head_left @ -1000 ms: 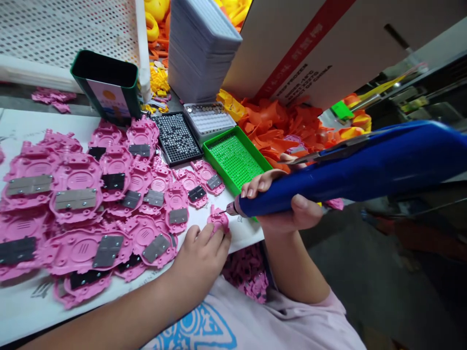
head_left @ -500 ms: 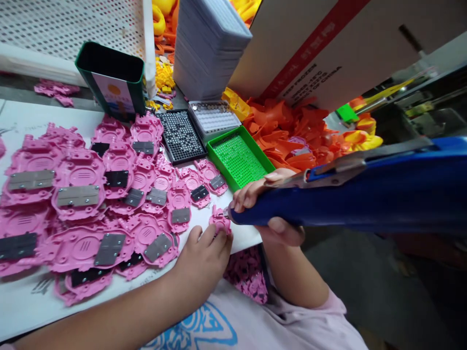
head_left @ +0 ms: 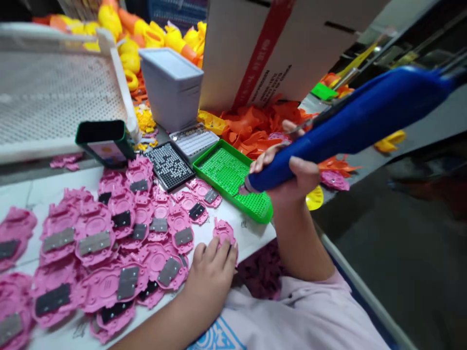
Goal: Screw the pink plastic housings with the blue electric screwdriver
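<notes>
A pink shell (head_left: pixel 222 230) lies near the front edge of the desk (head_left: pixel 251 240), held down by the left hand (head_left: pixel 215 272); the right hand (head_left: pixel 289 193) grips a blue driver (head_left: pixel 346 132), its tip at the green tray (head_left: pixel 233 200) toward one o'clock — apparently a loading step. Returning to the shell would call for clearing the tray's wall — other shells (head_left: pixel 95 222) crowd nine o'clock, a black tray (head_left: pixel 181 182) eleven.
</notes>
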Available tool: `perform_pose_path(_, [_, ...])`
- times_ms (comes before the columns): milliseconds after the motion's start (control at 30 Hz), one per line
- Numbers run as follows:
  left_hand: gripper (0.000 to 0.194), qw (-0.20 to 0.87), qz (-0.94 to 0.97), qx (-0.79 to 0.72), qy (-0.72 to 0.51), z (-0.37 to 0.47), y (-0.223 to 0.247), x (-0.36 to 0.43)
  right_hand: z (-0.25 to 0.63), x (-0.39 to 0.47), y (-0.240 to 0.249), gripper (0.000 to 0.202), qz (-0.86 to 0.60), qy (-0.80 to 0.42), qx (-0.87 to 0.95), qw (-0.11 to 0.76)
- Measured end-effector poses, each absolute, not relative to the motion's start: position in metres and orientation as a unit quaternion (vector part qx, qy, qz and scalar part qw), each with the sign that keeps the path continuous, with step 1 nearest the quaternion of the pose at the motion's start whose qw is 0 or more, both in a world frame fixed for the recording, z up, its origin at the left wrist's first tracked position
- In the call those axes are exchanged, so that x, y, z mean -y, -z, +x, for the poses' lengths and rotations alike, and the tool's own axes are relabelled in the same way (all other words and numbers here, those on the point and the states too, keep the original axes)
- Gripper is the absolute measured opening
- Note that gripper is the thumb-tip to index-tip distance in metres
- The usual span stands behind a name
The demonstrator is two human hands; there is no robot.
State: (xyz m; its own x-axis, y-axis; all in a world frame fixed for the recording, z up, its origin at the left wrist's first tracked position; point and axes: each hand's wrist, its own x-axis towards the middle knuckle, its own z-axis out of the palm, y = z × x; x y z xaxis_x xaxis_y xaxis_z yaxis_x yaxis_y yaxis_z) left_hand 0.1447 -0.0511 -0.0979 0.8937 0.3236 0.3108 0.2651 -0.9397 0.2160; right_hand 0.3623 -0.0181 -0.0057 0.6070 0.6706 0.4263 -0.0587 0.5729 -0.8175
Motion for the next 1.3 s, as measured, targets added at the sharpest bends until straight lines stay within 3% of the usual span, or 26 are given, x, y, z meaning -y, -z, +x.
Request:
perform_pose_path(133, [0.036, 0.067, 0.976, -0.12, -0.17, 0.141, 0.105, 0.051, 0.4, 0.002, 0.003, 0.016, -0.456, -0.101, 0.28, 0.839])
perform_pose_path(333, [0.035, 0.052, 0.971, -0.118, -0.199, 0.14, 0.115, 0.05, 0.423, -0.003, 0.022, 0.022, -0.476, -0.104, 0.233, 0.841])
perform_pose_path(600, [0.049, -0.039, 0.984, -0.067, -0.159, 0.14, 0.119, 0.042, 0.426, -0.003, 0.031, 0.028, -0.48, -0.101, 0.24, 0.838])
perform_pose_path(1300, [0.049, 0.027, 0.985, -0.076, -0.15, 0.143, 0.114, 0.048, 0.431, -0.005, 0.033, 0.029, -0.475, -0.116, 0.27, 0.829])
